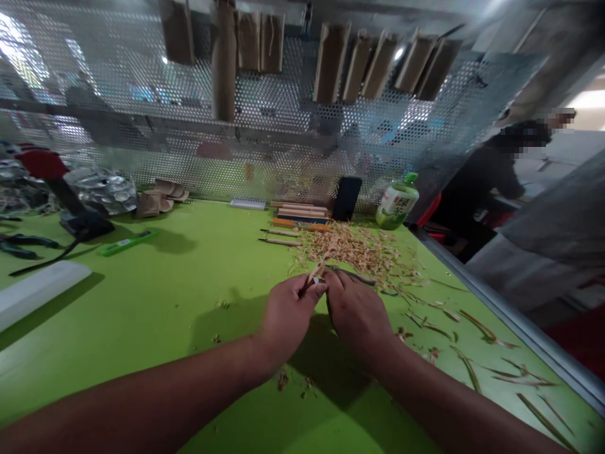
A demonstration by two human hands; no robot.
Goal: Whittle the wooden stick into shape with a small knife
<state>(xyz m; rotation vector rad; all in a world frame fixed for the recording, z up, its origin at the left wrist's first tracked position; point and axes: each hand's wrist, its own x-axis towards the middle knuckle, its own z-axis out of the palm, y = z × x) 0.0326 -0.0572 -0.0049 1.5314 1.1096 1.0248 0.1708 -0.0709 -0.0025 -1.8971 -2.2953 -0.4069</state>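
Note:
My left hand (288,318) is closed around a small pale wooden piece (322,261), whose thin end sticks up past the fingers. Close against it, my right hand (359,312) is curled shut with its fingers at the same piece; what it grips is mostly hidden. A small whitish bit shows between the two thumbs. Just beyond the right knuckles runs a dark, slim, curved tool (357,275); whether the hand touches it I cannot tell. A heap of wood shavings (362,249) lies beyond both hands.
Two thin carving tools (280,242) lie beside stacked wooden strips (302,213). A phone (347,198) and green bottle (397,202) stand behind. Leftward are a green cutter (128,242), pliers (28,244) and a white block (42,291). Another person (486,170) is at right.

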